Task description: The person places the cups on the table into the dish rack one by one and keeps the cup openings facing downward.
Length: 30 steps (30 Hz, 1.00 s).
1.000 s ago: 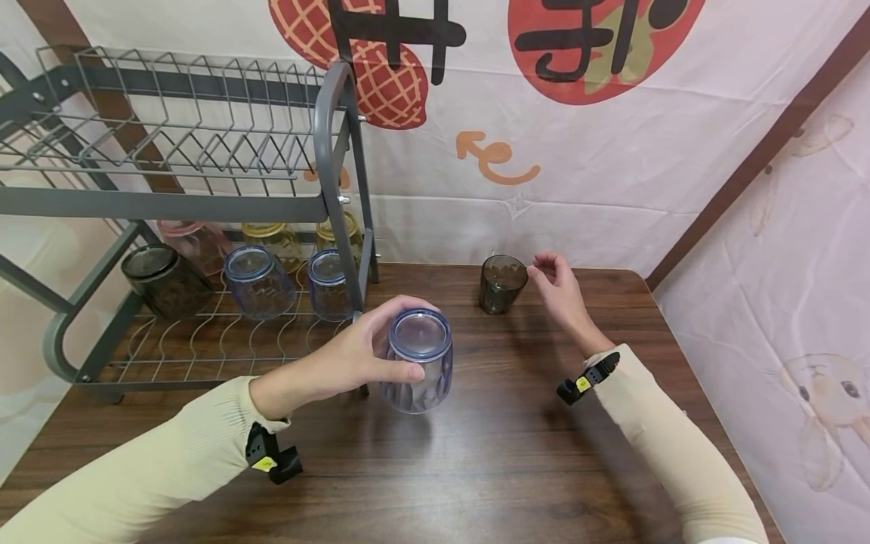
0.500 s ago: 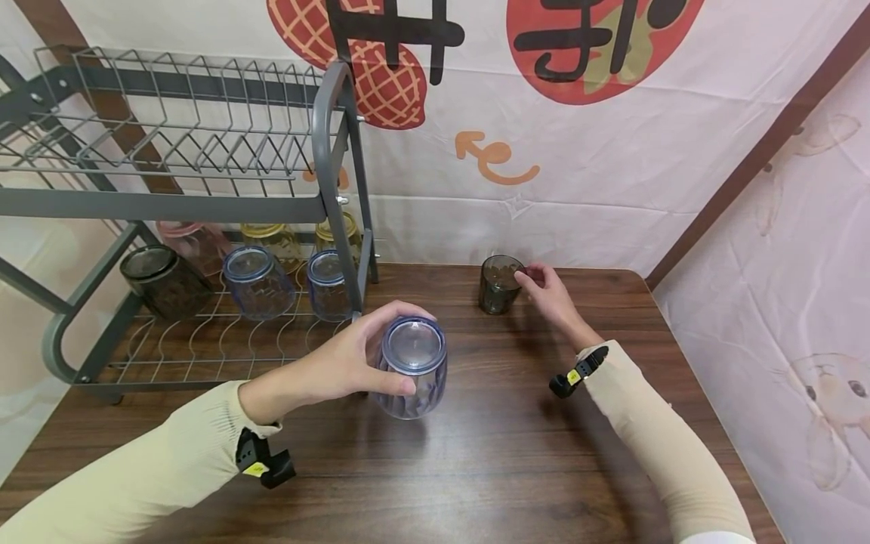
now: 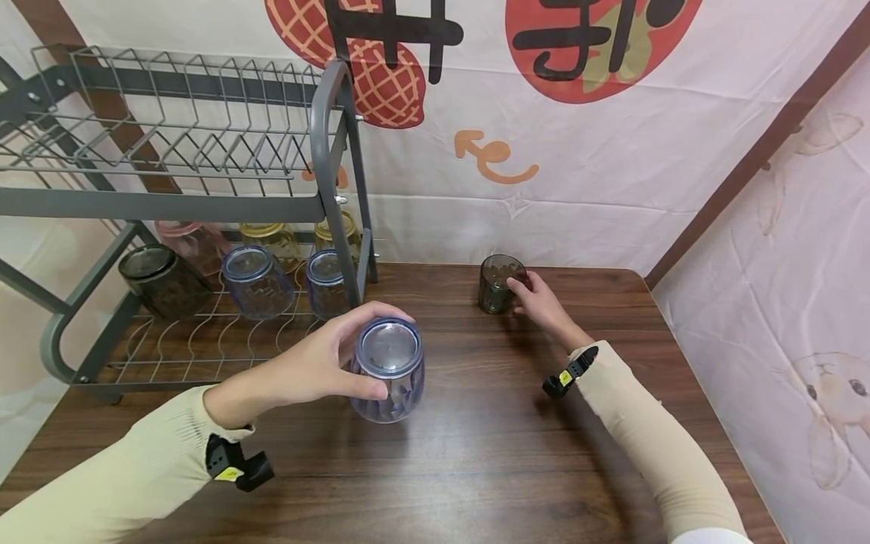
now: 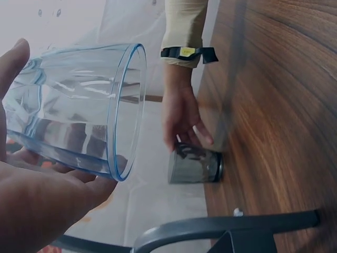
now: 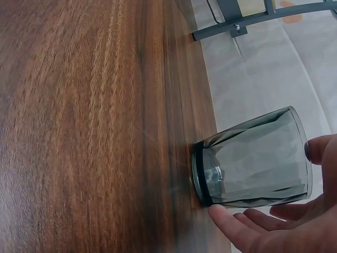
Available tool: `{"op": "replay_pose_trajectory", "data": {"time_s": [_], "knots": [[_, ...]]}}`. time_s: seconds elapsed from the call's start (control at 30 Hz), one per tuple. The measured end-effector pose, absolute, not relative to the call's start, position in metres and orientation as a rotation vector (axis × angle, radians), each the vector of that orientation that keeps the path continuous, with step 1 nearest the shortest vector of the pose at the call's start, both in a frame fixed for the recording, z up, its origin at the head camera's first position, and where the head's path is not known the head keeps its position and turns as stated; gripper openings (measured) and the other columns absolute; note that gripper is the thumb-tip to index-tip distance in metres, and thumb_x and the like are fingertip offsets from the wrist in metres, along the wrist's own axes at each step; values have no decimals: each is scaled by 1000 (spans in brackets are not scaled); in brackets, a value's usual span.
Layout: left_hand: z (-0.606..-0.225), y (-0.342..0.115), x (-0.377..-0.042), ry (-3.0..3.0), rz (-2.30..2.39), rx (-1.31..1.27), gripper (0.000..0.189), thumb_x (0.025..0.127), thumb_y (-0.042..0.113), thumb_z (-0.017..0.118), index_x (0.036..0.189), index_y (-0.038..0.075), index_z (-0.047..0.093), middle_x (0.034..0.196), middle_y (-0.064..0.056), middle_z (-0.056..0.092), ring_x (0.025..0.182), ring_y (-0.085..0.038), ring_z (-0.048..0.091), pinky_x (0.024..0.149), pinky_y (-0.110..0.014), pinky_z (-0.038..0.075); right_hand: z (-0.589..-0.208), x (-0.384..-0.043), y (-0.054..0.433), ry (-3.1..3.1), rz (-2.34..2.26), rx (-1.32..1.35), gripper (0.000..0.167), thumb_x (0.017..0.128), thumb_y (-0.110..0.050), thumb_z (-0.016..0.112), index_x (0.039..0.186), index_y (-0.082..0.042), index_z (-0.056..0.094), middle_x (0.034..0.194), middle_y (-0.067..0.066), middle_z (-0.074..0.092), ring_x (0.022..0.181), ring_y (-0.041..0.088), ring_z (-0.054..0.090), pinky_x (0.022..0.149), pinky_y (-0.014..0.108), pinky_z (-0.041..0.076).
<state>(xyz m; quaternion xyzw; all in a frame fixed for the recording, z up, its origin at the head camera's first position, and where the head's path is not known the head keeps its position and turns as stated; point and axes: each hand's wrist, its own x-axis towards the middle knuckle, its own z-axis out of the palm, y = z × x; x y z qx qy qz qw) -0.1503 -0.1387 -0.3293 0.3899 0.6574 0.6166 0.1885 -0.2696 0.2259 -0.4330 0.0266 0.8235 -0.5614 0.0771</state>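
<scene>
A clear blue-tinted glass (image 3: 389, 370) is gripped in my left hand (image 3: 319, 355), base up in the head view, above the table. The left wrist view shows my fingers and thumb around this blue glass (image 4: 79, 105), its round rim facing the table side. At the back of the table a smoky grey glass (image 3: 498, 285) stands mouth up. My right hand (image 3: 544, 302) is at its right side. In the right wrist view, the thumb reaches the rim of the grey glass (image 5: 253, 163), while fairly straight fingers (image 5: 231, 224) lie along its lower side.
A grey two-tier dish rack (image 3: 159, 205) stands on the left of the wooden table (image 3: 476, 468). Its lower tier holds several upturned glasses, including a dark glass (image 3: 163, 279), a blue glass (image 3: 257, 281) and a pink glass (image 3: 193, 242). A printed cloth (image 3: 578, 181) hangs behind.
My left hand has carried the blue glass left and slightly nearer. My right hand has moved left to the grey glass, its thumb now overlapping it. The grey glass stays in place.
</scene>
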Motion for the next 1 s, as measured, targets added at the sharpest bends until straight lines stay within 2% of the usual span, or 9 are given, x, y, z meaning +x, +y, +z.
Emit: {"op": "replay_pose_trajectory", "data": {"time_s": [0.23,0.43,0.7,1.0], "knots": [[-326,-150,-150,1835,1726,1074,68,85,4,80,142,-2,44,131,-15,58,117,-30,61,101,-37,51,-424,-268,224,2380,-1717,121,55,110,-26,46,151,6,32,152,29,39,138,42,44,106,56,45],[-324,-160,-149,1848,1718,1055,68,85,1,78,143,1,44,131,-16,58,117,-30,62,100,-39,51,-409,-261,218,2354,-1713,130,52,110,-20,43,150,11,30,151,32,37,139,44,41,107,58,43],[-321,-178,-150,1891,1696,1026,68,86,-3,75,145,1,41,136,-15,56,120,-29,61,98,-41,54,-429,-269,224,2364,-1736,122,55,109,-28,46,151,5,31,153,27,37,139,40,42,106,54,45],[-315,-199,-149,1945,1702,1036,69,84,-7,72,146,1,42,138,-14,56,123,-25,59,97,-40,54,-433,-271,225,2395,-1719,117,54,110,-29,46,149,6,32,151,27,38,140,38,41,105,53,47]]}}
